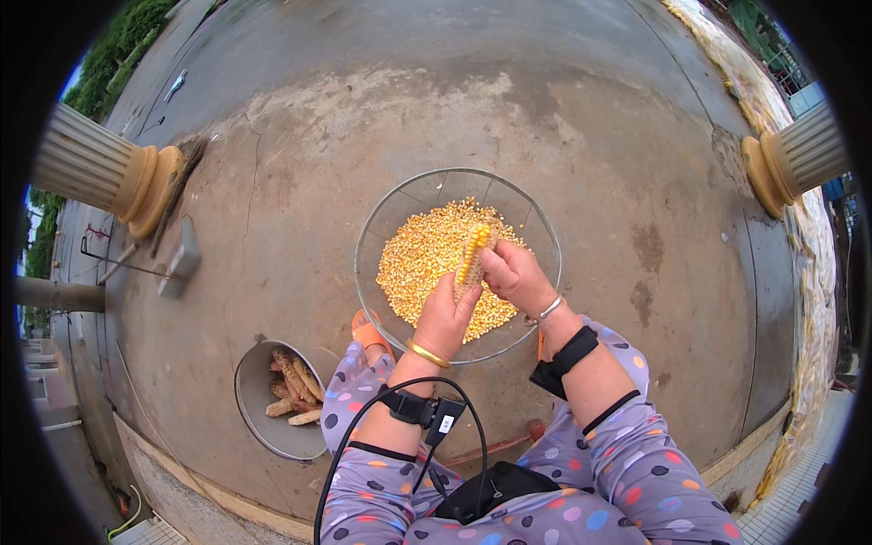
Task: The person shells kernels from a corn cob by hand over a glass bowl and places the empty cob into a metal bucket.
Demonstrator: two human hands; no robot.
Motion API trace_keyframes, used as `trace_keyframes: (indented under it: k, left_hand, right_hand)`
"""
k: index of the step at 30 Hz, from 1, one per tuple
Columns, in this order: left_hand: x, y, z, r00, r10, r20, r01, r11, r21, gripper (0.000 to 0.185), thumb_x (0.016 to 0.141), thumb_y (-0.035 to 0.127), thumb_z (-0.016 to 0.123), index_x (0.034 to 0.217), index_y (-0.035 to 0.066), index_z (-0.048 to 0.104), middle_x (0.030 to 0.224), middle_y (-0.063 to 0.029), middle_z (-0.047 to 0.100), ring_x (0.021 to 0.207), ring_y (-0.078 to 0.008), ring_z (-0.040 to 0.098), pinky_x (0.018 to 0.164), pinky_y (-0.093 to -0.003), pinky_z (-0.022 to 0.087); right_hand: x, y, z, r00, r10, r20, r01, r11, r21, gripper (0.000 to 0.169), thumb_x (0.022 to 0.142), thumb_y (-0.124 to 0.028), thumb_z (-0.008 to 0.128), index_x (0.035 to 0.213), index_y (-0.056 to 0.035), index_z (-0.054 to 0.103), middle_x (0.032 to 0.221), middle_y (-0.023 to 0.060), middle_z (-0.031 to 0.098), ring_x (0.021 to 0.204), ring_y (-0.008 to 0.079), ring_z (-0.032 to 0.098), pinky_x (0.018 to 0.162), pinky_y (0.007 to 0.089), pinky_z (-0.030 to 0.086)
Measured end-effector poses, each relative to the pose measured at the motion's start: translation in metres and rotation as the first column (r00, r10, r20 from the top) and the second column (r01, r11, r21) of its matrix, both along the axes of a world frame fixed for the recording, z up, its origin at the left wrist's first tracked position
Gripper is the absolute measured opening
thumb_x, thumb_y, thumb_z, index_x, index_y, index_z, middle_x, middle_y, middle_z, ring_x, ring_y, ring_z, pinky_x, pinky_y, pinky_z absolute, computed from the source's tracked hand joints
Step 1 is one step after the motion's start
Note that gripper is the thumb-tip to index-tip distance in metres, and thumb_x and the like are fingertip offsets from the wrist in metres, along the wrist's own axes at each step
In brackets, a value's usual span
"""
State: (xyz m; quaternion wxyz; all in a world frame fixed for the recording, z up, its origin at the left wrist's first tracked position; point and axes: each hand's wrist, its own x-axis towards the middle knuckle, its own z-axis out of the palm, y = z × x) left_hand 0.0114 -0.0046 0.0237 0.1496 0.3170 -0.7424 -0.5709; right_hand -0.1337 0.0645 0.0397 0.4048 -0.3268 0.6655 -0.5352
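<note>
A partly shelled corn cob (pixel 475 253) is held tilted between my two hands, with a strip of yellow kernels left along one side. Its lower end sits in the grip of my left hand (pixel 441 315). My right hand (pixel 519 278) holds the upper part, its thumb pressed against the kernel rows. Beneath them stands a round wire-mesh basket (pixel 376 320) holding a heap of loose corn kernels (pixel 426 262). The fingers behind the cob are partly hidden.
A grey bucket (pixel 253 402) with several bare cobs (pixel 298 385) stands left of my leg. Fluted columns (pixel 102 163) (pixel 804 160) rise on both sides. A stick (pixel 178 194) and a grey block with a metal rod (pixel 180 259) lie left. A plastic-covered strip (pixel 814 272) runs along the right.
</note>
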Motion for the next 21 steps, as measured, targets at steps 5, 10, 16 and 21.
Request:
trace_keyframes:
  k: [5, 10, 16, 21]
  left_hand:
    - [0.001, -0.002, 0.004, 0.998, 0.062, 0.01, -0.058, 0.965, -0.255, 0.038, 0.084, 0.034, 0.058, 0.099, 0.001, 0.049, 0.08, -0.0237, 0.058, 0.075, -0.0407, 0.058, 0.061, -0.0446, 0.045]
    - [0.0, 0.0, 0.008, 0.998, 0.048, 0.031, -0.033, 0.928, -0.37, 0.038, 0.083, 0.034, 0.059, 0.098, 0.002, 0.048, 0.079, -0.024, 0.058, 0.075, -0.042, 0.057, 0.06, -0.0461, 0.045]
    - [0.0, 0.002, 0.001, 1.0, -0.003, -0.003, 0.002, 0.974, -0.228, 0.038, 0.084, 0.034, 0.058, 0.1, 0.001, 0.048, 0.079, -0.0239, 0.058, 0.074, -0.0419, 0.057, 0.061, -0.0455, 0.044]
    - [-0.001, 0.002, 0.006, 1.0, -0.009, -0.029, 0.005, 0.99, -0.142, 0.037, 0.085, 0.034, 0.057, 0.101, 0.002, 0.049, 0.082, -0.0235, 0.059, 0.078, -0.0405, 0.057, 0.063, -0.0436, 0.045]
  right_hand:
    - [0.002, 0.001, 0.011, 0.955, 0.0, 0.295, -0.002, 1.0, 0.008, 0.035, 0.089, -0.037, 0.051, 0.076, -0.0048, 0.051, 0.056, 0.0004, 0.049, 0.046, 0.0076, 0.047, 0.04, 0.0223, 0.038]
    - [0.001, -0.002, 0.015, 0.954, -0.074, 0.291, 0.06, 0.997, 0.058, 0.038, 0.09, -0.038, 0.05, 0.074, -0.0034, 0.051, 0.056, 0.0019, 0.05, 0.044, 0.0089, 0.047, 0.04, 0.0231, 0.037]
    - [0.002, 0.0, 0.005, 0.994, -0.111, -0.01, 0.111, 0.993, -0.039, 0.04, 0.091, -0.036, 0.049, 0.071, -0.0006, 0.051, 0.055, 0.0035, 0.049, 0.045, 0.0095, 0.046, 0.04, 0.0252, 0.036]
    - [0.001, 0.002, 0.007, 0.996, -0.083, 0.028, 0.085, 0.993, -0.083, 0.036, 0.092, -0.033, 0.047, 0.074, -0.0026, 0.051, 0.055, 0.0017, 0.048, 0.046, 0.008, 0.045, 0.04, 0.0236, 0.035]
